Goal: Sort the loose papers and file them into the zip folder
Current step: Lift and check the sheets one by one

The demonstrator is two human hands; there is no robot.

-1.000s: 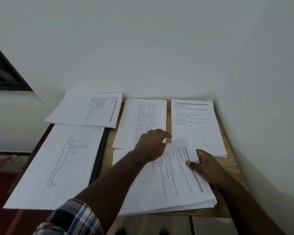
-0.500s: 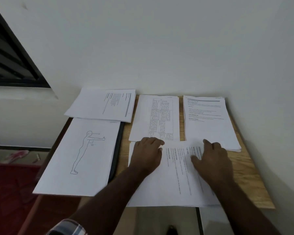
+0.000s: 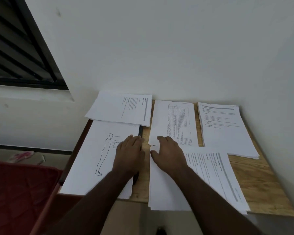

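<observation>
Two hands flat, fingers spread: your left hand [image 3: 130, 154] on figure pile [image 3: 98, 160], right hand [image 3: 168, 153] on near pile [image 3: 210, 180] (long axis away from you).

Single head view looks forward and down, close over the table [image 3: 255, 182]

Bare wood strip [image 3: 198, 126] between paper stacks [image 3: 224, 131].

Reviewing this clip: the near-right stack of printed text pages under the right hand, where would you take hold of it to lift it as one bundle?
Probably at its near edge. The text stack overhangs the wooden table towards the person, so fingers can slide under from below and the thumb clamp on top, coming from the person's side. The right hand lies flat on its far left corner, which sits flush on the table and offers no lip.
</observation>
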